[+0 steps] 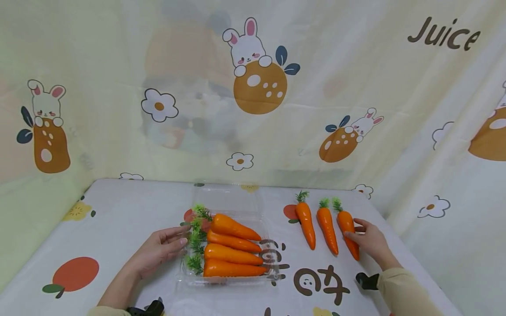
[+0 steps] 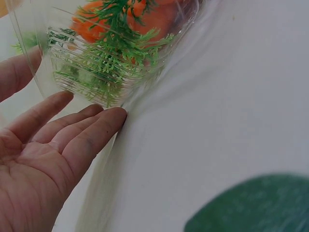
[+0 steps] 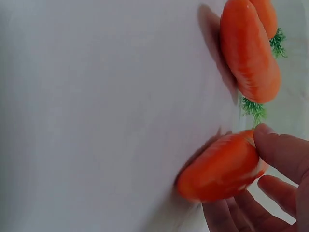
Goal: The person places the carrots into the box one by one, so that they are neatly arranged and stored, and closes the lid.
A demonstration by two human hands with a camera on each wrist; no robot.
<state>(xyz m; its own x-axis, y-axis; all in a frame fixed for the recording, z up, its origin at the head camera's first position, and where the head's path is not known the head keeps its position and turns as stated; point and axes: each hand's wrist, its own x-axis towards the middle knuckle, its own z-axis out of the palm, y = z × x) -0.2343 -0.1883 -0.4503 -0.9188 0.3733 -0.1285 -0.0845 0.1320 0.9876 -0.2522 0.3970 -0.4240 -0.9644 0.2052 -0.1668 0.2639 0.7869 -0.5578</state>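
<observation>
A clear plastic box with its lid folded back holds several orange toy carrots lying side by side, green tops to the left. My left hand is at the box's left side; in the left wrist view its fairly straight fingers reach the ribbed wall by the leafy tops. At the right, my right hand holds the rightmost loose carrot between thumb and fingers. In the right wrist view the thumb lies over this carrot, with fingers at its far side.
Two more loose carrots, one in the middle and one at the left, lie between the box and my right hand. The table has a printed white cloth. A patterned curtain hangs behind it.
</observation>
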